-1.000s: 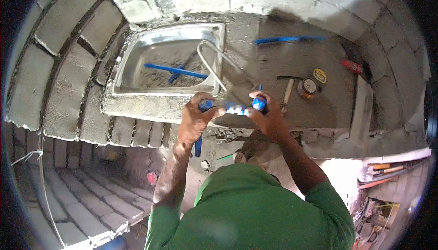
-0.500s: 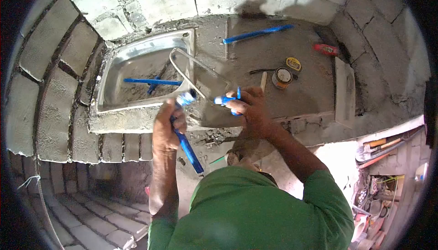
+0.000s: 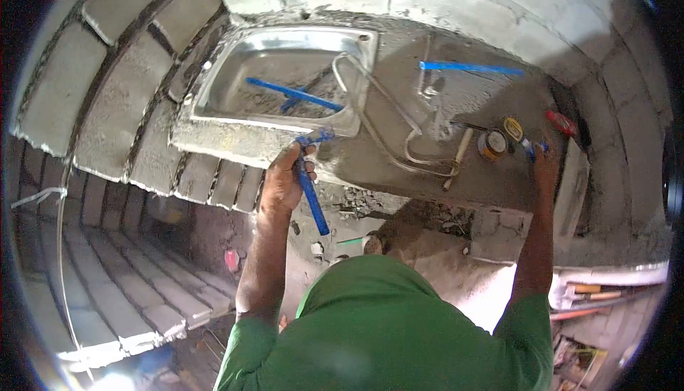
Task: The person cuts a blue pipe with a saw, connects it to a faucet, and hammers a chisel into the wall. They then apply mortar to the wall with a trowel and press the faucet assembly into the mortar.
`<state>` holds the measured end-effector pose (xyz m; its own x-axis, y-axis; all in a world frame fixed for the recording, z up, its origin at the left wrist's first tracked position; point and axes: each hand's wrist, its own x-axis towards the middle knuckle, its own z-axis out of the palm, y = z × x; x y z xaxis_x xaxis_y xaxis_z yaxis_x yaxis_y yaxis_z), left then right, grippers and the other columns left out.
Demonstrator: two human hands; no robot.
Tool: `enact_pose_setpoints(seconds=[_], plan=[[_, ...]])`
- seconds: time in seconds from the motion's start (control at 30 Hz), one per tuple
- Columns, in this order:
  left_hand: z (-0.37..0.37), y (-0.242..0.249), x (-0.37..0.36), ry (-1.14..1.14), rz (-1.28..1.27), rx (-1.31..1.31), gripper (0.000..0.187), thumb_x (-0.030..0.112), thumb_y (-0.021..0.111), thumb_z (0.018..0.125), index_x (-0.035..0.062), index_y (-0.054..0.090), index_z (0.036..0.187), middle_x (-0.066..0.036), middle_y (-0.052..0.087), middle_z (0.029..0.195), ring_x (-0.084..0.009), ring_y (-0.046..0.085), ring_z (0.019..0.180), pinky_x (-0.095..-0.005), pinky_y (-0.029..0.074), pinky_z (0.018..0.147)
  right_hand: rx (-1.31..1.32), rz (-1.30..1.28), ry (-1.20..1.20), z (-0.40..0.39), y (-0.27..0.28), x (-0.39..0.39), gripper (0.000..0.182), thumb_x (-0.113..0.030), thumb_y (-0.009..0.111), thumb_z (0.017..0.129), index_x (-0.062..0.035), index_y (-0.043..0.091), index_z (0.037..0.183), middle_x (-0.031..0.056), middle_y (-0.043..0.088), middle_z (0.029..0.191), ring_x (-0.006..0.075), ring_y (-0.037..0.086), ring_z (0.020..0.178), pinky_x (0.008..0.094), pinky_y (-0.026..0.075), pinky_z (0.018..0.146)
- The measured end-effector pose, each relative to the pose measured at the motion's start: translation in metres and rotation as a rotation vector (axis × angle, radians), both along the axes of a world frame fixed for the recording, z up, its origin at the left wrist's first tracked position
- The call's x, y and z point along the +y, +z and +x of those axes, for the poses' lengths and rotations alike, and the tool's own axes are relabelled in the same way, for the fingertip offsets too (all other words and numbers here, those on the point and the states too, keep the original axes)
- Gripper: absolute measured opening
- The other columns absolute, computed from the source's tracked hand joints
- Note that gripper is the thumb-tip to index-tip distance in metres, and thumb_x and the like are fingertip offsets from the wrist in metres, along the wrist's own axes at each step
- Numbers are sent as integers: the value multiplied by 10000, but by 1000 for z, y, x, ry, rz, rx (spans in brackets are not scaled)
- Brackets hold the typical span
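My left hand [image 3: 288,181] is closed around a blue plastic pipe [image 3: 315,209] that slants down toward me, with a blue fitting [image 3: 315,136] at its upper end, over the sink's front edge. At the right end of the counter, my right hand [image 3: 546,170] reaches out with its fingers closed on a small blue-and-white fitting [image 3: 531,150]; its exact kind is hard to make out. Close to that hand lie a yellow tape measure [image 3: 512,129] and a small round can [image 3: 491,146].
Blue pipe pieces lie in the steel sink [image 3: 239,45], and another blue pipe [image 3: 470,68] at the back of the counter [image 3: 399,148]. A pale looped tube [image 3: 377,131] stretches from the sink past a light stick [image 3: 462,150]. A red object [image 3: 561,123] sits near the right wall.
My right hand has moved right, from beside my left hand to the counter's far end, carrying the fitting. The left hand still grips its pipe. The view has shifted.
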<state>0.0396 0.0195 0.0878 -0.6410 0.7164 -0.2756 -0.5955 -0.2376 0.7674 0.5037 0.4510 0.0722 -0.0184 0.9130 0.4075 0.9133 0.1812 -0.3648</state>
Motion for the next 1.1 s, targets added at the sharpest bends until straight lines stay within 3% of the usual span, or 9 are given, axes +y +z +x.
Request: enact_pose_setpoints(seconds=[0.27,0.37,0.43,0.5,0.67,0.87,0.97,1.03,1.1], plan=[[12,-13,-14,111,90,-57,327,293,608,960,50,542,1168,-49,628,965,-130,584,705,-287,509,615,-465,-117,22,-6,20,28,643,-439,552,938,31,457,1368,285,517,1337,407,477,1273,473,381,1042],[6,-25,-22,171,31,-36,270,332,570,985,107,555,1132,-29,620,927,-110,571,666,-270,488,571,-267,298,309,-28,30,49,647,-422,555,944,20,426,1398,264,527,1338,386,475,1283,464,371,1057],[1,-30,-28,202,16,-50,261,344,559,989,99,556,1077,-33,616,906,-106,550,647,-260,463,549,-122,27,658,-80,78,23,610,-383,577,944,10,449,1392,232,546,1324,347,536,1219,432,396,1039],[-1,-32,-33,276,-4,-30,245,314,564,986,74,557,1035,-44,609,884,-113,546,644,-263,451,540,339,-307,620,-157,113,-30,534,-316,597,938,7,503,1352,182,600,1257,257,606,1107,360,469,939],[2,-20,-60,435,-149,52,259,296,586,974,55,562,1066,-44,588,857,-120,553,665,-275,461,550,426,-526,1068,-265,105,-73,405,-206,615,923,25,579,1254,106,666,1086,130,634,893,277,513,775],[-9,-34,-74,435,-145,-46,283,356,575,980,95,567,1090,-12,562,781,-101,529,597,-260,450,514,308,-550,1222,-373,95,-151,312,-153,607,935,-4,611,1209,100,683,1025,135,648,882,275,536,766],[-20,-55,-83,448,-243,-59,234,331,567,976,105,592,1032,21,502,713,-89,436,519,-240,387,462,291,-916,1181,-419,103,-199,286,-126,603,951,-16,612,1214,122,696,1047,143,674,874,290,561,764],[-26,-53,-78,350,-198,-186,243,351,534,979,119,589,1028,47,464,692,-76,401,508,-229,348,454,461,-596,1539,-443,62,-212,270,-133,626,939,-40,625,1191,126,717,1008,166,688,778,288,564,660],[-33,-69,-89,293,-139,-207,221,323,509,996,113,574,1020,44,470,692,-68,397,509,-216,332,445,223,-580,1564,-439,100,-249,262,-147,658,905,-35,645,1142,146,720,942,209,700,790,333,543,668]])
